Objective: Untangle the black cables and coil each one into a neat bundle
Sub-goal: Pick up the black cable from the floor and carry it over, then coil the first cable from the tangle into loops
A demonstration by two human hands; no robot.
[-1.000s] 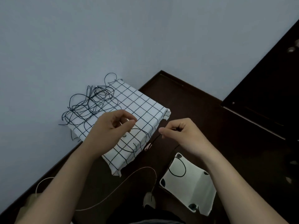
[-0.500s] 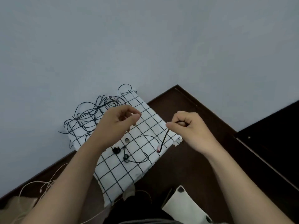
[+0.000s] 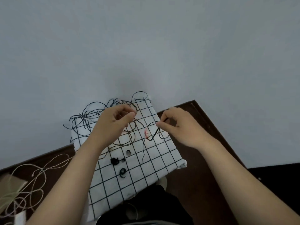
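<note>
A tangle of thin black cables point(image 3: 90, 117) lies at the far left corner of a white cloth with a black grid point(image 3: 146, 166). My left hand point(image 3: 113, 125) hovers over the cloth's middle, fingers curled, pinching a black strand near the tangle. My right hand point(image 3: 177, 125) pinches a black cable end point(image 3: 153, 136) that bends down to a small pink tip point(image 3: 146, 133). More black loops run between the two hands. Small black earpieces point(image 3: 115, 160) and rings lie on the cloth below my left hand.
A beige cord point(image 3: 32, 189) lies in loose loops on the dark brown floor at the left, beside a piece of cardboard point(image 3: 11, 185). A grey wall fills the upper view. A dark skirting edge point(image 3: 211, 127) runs behind my right hand.
The view has tilted up and the cloth now sits lower in the frame. Both hands have moved farther over the cloth, and the pink-tipped cable end now rests on it.
</note>
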